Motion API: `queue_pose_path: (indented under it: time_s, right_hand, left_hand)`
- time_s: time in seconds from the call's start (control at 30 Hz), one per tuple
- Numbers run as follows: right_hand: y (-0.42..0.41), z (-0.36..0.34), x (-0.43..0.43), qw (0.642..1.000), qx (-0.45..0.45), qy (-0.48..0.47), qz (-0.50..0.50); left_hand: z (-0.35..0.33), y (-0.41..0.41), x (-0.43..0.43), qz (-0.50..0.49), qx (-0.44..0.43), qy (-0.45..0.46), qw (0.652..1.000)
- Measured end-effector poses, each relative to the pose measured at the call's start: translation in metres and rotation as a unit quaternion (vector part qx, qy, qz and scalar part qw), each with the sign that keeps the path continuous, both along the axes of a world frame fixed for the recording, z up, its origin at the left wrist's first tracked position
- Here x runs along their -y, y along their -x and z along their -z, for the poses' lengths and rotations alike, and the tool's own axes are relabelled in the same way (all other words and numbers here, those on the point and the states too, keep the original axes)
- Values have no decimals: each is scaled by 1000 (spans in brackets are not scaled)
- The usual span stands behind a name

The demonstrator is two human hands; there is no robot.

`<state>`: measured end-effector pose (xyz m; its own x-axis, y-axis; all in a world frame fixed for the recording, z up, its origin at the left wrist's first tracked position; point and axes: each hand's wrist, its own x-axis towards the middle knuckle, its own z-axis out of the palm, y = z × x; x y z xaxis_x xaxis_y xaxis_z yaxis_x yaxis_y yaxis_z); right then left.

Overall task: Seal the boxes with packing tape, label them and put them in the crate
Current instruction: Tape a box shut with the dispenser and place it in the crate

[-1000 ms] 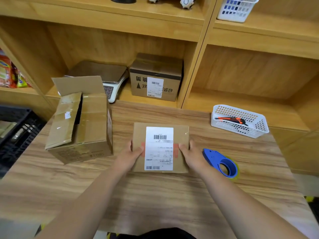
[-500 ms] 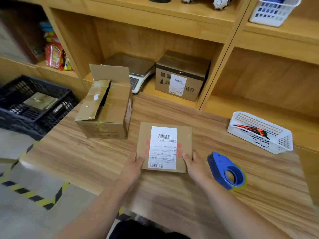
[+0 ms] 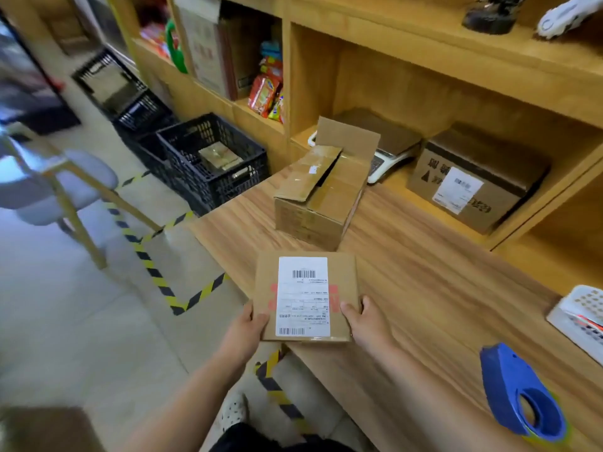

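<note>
At the wooden table's [image 3: 424, 305] left edge we hold the labelled box [image 3: 342, 278], left hand [image 3: 248, 327] and right hand [image 3: 362, 321] gripping its near corners, thumbs on top. We should carry it level (label up) to the black crate [image 3: 212, 190] and lower it gently.

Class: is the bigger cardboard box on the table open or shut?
Open. On the bigger box, one top flap stands upright at the back and another is lifted, with dark space showing under it.
</note>
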<state>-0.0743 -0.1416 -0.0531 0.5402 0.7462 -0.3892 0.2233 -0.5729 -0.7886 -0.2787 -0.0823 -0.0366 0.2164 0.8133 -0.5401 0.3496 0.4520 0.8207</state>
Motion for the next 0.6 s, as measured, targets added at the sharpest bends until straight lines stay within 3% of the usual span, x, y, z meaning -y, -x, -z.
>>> queue_pose_path:
  time_s: [0.27, 0.6]
  right_hand:
    - [92, -6, -102, 997, 25, 0, -75]
    - [250, 0, -265, 994, -27, -27, -103]
  left_hand:
    - [0, 99, -67, -102, 16, -10, 995]
    - [-11, 253, -211, -144, 36, -29, 988]
